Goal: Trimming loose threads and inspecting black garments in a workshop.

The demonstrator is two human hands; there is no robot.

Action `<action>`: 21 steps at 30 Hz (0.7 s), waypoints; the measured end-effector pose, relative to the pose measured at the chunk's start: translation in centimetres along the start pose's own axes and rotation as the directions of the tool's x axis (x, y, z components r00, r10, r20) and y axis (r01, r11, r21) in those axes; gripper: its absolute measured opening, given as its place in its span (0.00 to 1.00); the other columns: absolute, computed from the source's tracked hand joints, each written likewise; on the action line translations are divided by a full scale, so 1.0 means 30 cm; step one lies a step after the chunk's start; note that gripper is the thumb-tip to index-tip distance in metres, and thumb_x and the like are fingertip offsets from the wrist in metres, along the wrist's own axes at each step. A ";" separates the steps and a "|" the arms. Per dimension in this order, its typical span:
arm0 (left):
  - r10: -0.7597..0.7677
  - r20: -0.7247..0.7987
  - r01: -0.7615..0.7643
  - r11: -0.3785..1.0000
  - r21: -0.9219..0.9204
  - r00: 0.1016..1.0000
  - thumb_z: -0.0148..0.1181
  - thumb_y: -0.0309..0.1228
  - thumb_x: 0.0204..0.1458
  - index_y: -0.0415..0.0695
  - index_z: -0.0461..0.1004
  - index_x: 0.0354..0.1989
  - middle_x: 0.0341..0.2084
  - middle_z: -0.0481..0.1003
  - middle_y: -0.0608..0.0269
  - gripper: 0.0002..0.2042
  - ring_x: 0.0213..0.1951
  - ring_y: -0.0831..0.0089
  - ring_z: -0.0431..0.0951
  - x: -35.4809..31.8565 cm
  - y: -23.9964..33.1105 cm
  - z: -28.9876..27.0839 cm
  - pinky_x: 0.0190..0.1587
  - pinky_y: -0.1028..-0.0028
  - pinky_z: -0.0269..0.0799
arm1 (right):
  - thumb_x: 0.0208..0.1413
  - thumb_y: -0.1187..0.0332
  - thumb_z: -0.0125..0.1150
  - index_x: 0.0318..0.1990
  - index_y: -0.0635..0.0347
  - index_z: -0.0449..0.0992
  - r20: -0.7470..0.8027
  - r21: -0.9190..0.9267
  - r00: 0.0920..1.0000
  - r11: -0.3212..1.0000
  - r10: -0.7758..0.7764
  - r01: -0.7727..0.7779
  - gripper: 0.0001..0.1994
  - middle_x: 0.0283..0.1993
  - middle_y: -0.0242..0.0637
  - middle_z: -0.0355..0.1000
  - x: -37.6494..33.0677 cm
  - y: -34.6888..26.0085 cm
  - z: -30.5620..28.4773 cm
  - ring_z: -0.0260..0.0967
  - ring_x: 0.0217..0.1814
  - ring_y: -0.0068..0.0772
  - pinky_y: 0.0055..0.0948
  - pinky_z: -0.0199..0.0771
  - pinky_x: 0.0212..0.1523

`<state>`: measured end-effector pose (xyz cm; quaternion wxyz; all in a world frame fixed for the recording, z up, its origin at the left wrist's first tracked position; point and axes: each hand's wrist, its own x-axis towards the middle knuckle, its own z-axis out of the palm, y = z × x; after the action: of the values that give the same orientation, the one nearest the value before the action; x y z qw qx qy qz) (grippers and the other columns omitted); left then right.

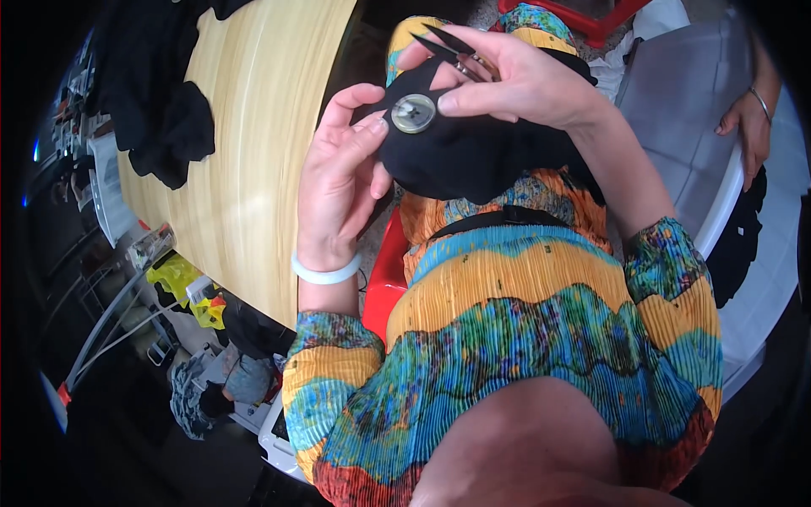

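A large round button [413,114], greyish and shiny, lies on a black cloth garment [486,160] over my lap. My left hand [342,165] is closed, its thumb and fingertips pinching at the button's left edge. Black thread snips [452,52] sit in my right hand [541,80], blades pointing up and left. My right thumb presses at the button's right edge while the fingers go round the snips and behind the cloth. Whether any thread runs through the button is too small to tell.
A wood-grain table [253,152] curves along my left, with black garments [160,118] heaped on its far end. At the right is a grey-topped table [680,101], where another person's hand [748,122] rests. A red stool [386,291] is under me; yellow bags [182,283] lie lower left.
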<state>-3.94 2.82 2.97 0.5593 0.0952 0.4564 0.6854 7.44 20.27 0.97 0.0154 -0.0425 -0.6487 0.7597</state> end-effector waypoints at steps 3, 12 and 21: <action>0.003 -0.022 -0.003 0.999 -0.034 1.000 0.47 0.20 0.49 0.40 0.61 0.41 0.32 0.72 0.58 0.10 0.19 0.84 0.69 0.008 -0.017 -0.020 0.15 0.90 0.60 | 0.44 0.75 0.55 0.49 0.63 0.62 0.054 0.115 0.995 0.989 0.086 -0.092 0.21 0.28 0.24 0.67 0.001 0.023 0.011 0.52 0.17 0.05 0.07 0.46 0.13; 0.576 -0.088 -0.316 0.563 0.764 0.812 0.47 0.22 0.50 0.37 0.70 0.34 0.39 0.67 0.60 0.06 0.35 0.78 0.69 -0.001 -0.064 0.028 0.31 0.83 0.65 | 0.44 0.72 0.57 0.43 0.63 0.66 -0.116 0.280 0.983 0.954 0.145 -0.108 0.16 0.22 0.21 0.58 0.008 0.014 0.024 0.47 0.13 0.07 0.10 0.45 0.11; 0.720 -0.041 -0.371 0.405 0.836 0.693 0.62 0.20 0.38 0.39 0.72 0.37 0.28 0.65 0.66 0.14 0.25 0.82 0.64 -0.006 -0.093 0.065 0.26 0.84 0.61 | 0.46 0.77 0.54 0.44 0.65 0.64 -0.288 -0.135 0.942 0.981 -0.174 0.140 0.15 0.31 0.29 0.70 -0.006 -0.015 0.105 0.63 0.31 0.10 0.10 0.61 0.31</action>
<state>-0.71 3.57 2.10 0.0916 0.3322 0.7477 0.5676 7.35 17.22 1.90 0.1712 -0.1058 -0.6821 0.7030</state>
